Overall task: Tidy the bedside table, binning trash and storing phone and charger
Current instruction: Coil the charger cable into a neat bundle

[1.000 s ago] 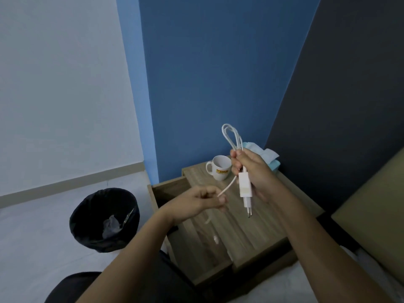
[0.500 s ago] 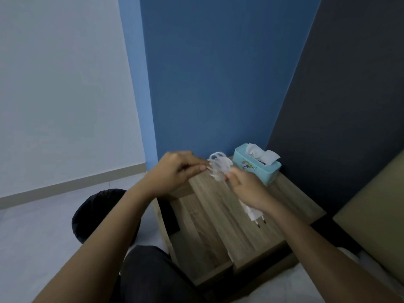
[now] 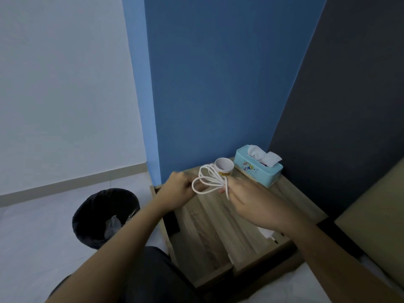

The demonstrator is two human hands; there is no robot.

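My right hand [image 3: 251,204] grips the white charger: its cable [image 3: 207,181] fans out in several loops toward the left, and the plug block [image 3: 265,233] pokes out below my wrist. My left hand [image 3: 178,190] is closed around the left end of the loops. Both hands hover over the wooden bedside table [image 3: 205,224]. The drawer [image 3: 166,215] on the table's left side stands pulled out, with a dark flat object [image 3: 172,223] inside, mostly hidden by my left forearm.
A white mug [image 3: 224,168] and a teal tissue box [image 3: 258,168] stand at the back of the table. A black bin [image 3: 105,217] with crumpled trash sits on the floor to the left. Bed edge at the right.
The cable went from hanging upright in my right hand to lying sideways in loops between both hands. My left hand rose from below to the loops' left end.
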